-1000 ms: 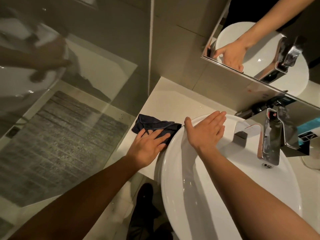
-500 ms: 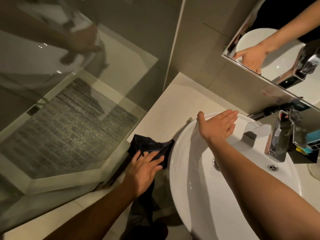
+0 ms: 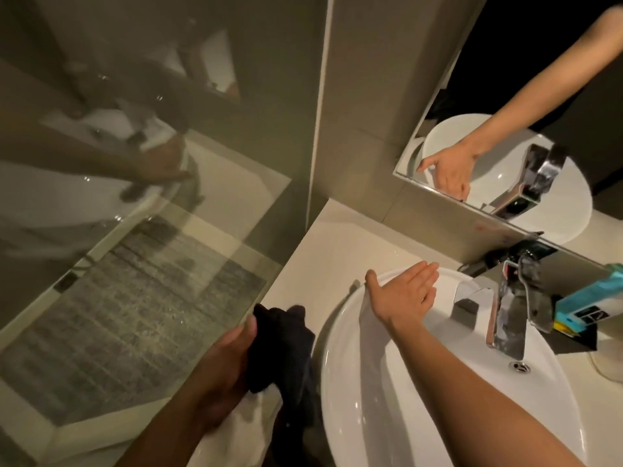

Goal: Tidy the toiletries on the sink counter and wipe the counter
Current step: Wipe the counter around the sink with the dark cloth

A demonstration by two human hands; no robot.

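My left hand (image 3: pixel 232 358) grips a bunched dark cloth (image 3: pixel 283 338) at the front left edge of the cream counter (image 3: pixel 337 251), beside the white basin (image 3: pixel 387 382). Part of the cloth hangs down past the counter edge. My right hand (image 3: pixel 404 294) rests flat with fingers apart on the basin's back left rim, holding nothing. A teal and white toiletry box (image 3: pixel 593 298) lies on a dark tray (image 3: pixel 573 343) at the right, behind the chrome tap (image 3: pixel 509 311).
A glass shower screen (image 3: pixel 151 264) stands close along the counter's left side. A mirror (image 3: pixel 522 129) hangs on the wall above the tap. A clear glass rim (image 3: pixel 606 365) shows at the far right edge.
My left hand has drawn the cloth toward me along the counter to its front edge and has closed around it. My right hand has stayed on the basin rim.
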